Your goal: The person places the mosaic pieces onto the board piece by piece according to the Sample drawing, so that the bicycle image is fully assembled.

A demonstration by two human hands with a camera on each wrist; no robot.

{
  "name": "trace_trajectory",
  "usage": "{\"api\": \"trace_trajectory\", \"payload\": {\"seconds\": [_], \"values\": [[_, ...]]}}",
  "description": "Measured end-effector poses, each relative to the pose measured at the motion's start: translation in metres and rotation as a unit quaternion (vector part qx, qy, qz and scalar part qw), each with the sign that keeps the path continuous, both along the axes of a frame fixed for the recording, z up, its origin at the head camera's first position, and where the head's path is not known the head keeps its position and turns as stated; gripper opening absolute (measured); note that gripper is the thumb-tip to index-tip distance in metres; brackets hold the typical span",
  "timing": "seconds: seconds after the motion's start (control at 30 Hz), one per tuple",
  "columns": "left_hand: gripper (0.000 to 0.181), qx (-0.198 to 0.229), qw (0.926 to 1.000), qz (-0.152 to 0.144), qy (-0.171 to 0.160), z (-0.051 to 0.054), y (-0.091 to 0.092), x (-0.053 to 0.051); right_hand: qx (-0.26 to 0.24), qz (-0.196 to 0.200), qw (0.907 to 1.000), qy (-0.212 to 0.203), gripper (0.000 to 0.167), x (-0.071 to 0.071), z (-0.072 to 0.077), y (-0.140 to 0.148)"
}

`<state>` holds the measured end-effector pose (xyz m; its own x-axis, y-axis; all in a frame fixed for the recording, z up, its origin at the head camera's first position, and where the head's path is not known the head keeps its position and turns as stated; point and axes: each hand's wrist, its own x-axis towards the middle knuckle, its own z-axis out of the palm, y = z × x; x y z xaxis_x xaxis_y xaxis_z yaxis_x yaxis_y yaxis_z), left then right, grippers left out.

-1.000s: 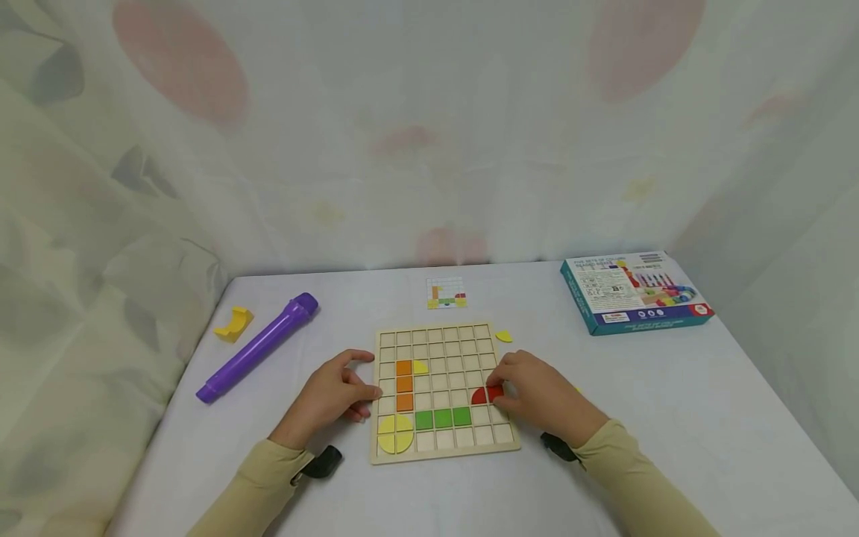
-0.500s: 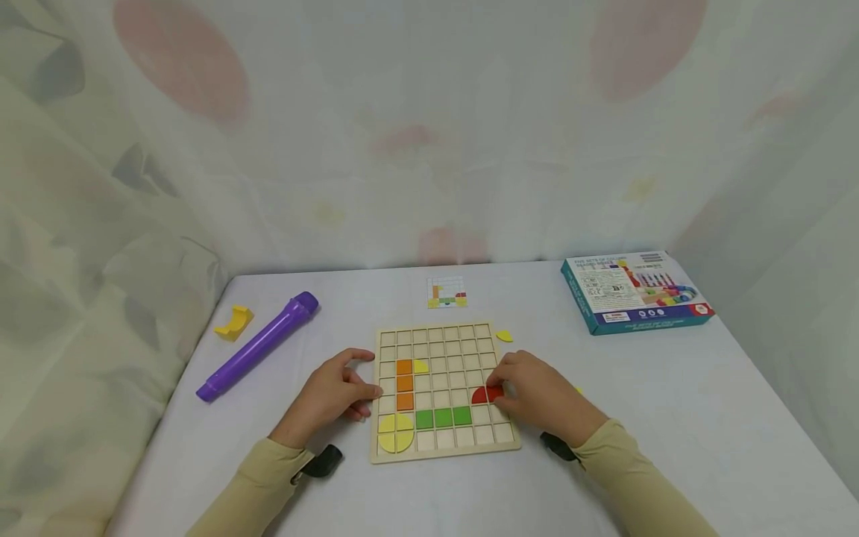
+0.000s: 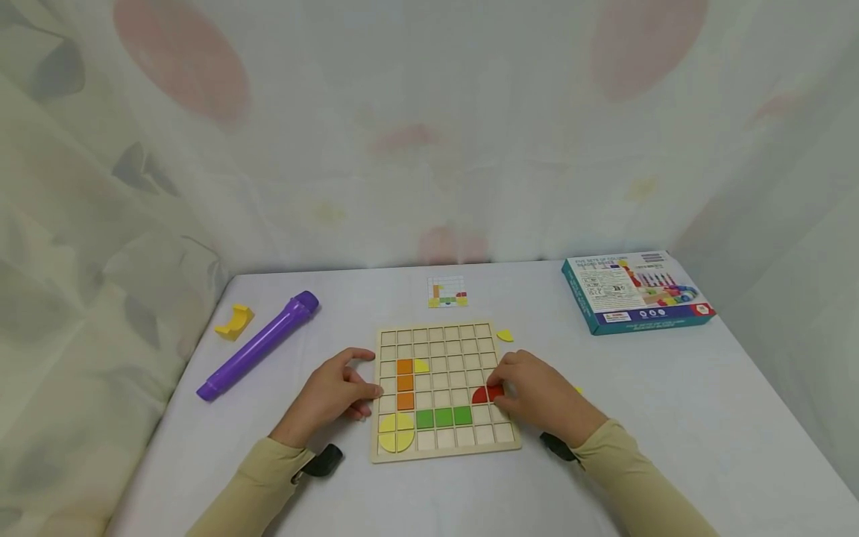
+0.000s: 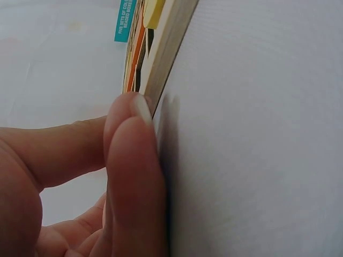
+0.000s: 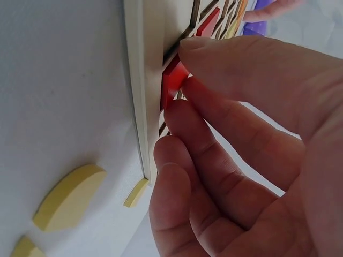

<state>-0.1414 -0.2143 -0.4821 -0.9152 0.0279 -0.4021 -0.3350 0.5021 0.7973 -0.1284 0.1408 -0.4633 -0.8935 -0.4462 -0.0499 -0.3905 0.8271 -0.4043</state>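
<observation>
A wooden grid board (image 3: 443,452) lies in front of me. It bears orange squares (image 3: 406,383), green squares (image 3: 444,417), a yellow circle of quarter pieces (image 3: 396,432) and a yellow quarter piece (image 3: 420,366). Against the board's left edge, my left hand (image 3: 330,388) rests with index finger and thumb spread apart; the left wrist view shows fingertips at the rim. My right hand (image 3: 540,388) pinches a red square tile (image 5: 174,77) at a right-side cell. Beside that tile lies a red quarter piece (image 3: 479,395). Fingers partly cover the red square in the head view.
A small pattern card (image 3: 447,292) lies beyond the board. Loose yellow quarter pieces (image 3: 505,335) are on the table to the right, some (image 5: 69,198) near the right hand. To the left are a purple tube (image 3: 260,344) and a yellow curved piece (image 3: 235,322); a box (image 3: 637,292) stands back right.
</observation>
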Motion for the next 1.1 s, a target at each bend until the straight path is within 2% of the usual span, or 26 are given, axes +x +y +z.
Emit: {"api": "trace_trajectory", "payload": {"seconds": [0.17,0.43,0.73,0.9,1.1], "values": [[0.07,0.001,1.0,-0.004,0.001,0.001,0.001,-0.001,-0.002,0.003,1.0,0.006,0.017,0.001,0.001,0.002],[0.07,-0.002,1.0,-0.007,-0.002,0.001,0.003,-0.003,-0.004,-0.016,0.9996,-0.022,0.017,-0.002,0.006,0.009],[0.072,-0.008,0.9999,-0.006,-0.012,0.0,0.002,-0.001,0.009,-0.089,0.9941,-0.061,0.022,-0.006,0.012,0.051],[0.072,-0.017,0.9998,-0.001,-0.008,0.001,0.001,-0.002,0.015,-0.105,0.9921,-0.067,0.023,-0.003,0.016,0.074],[0.072,-0.008,0.9999,-0.005,-0.004,0.0,0.0,-0.002,0.024,-0.11,0.9915,-0.066,0.024,0.005,0.012,0.095]]}}
